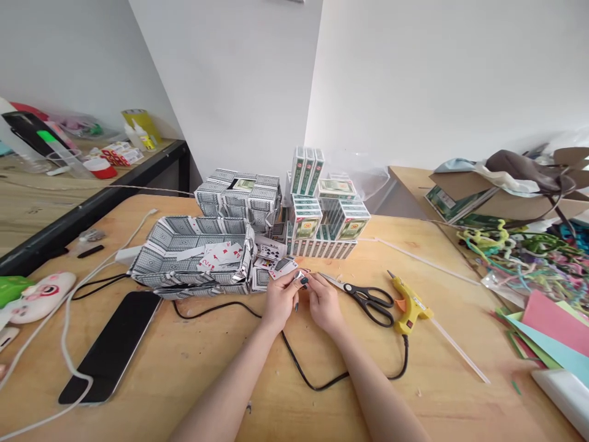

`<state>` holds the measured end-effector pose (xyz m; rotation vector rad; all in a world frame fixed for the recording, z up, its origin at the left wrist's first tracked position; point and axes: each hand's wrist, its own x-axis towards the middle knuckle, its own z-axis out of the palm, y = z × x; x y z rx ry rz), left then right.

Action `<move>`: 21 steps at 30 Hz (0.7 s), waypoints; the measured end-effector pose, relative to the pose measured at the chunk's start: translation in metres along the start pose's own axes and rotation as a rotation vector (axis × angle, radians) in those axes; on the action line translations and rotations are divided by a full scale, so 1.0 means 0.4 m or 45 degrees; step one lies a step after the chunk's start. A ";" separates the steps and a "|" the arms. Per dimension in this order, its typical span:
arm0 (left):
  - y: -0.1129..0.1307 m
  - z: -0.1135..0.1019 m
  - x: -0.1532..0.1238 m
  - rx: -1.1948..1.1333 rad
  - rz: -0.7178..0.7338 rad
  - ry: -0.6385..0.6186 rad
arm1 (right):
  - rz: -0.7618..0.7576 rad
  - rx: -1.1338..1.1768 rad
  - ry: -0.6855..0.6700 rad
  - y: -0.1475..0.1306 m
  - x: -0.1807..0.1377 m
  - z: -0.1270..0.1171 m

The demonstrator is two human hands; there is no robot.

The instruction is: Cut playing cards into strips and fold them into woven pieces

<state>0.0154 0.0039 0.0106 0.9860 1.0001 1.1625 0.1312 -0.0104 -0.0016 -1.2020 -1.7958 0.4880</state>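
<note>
My left hand (280,298) and my right hand (324,301) meet at the middle of the table, fingertips pinched together. Between them is a playing card (300,275), small and mostly covered by the fingers. Just beyond the left fingertips lie loose playing cards (269,250), some face up. To the left stands an open box made of playing cards (161,239), with cut card pieces (221,253) inside. Black-handled scissors (368,301) lie right of my right hand, their blades pointing toward it. Farther right is a yellow glue gun (409,304).
Behind the open box is another card-covered box (239,193). Stacked card packs (322,227) stand at the back. A black phone (113,344) and white cable (69,331) lie left. The black cord (299,365) runs under my forearms. Coloured paper (552,337) sits right.
</note>
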 end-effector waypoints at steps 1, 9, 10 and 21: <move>-0.001 0.002 -0.001 0.000 0.000 0.006 | -0.004 -0.011 0.002 0.001 0.000 0.000; -0.005 -0.001 0.003 -0.070 -0.051 0.053 | 0.025 -0.002 0.016 -0.005 0.001 0.001; -0.005 -0.002 0.004 -0.089 -0.057 0.053 | 0.031 0.015 0.007 -0.006 0.002 0.001; -0.010 -0.009 0.011 -0.147 -0.075 0.006 | 0.094 0.065 -0.046 -0.001 0.000 -0.001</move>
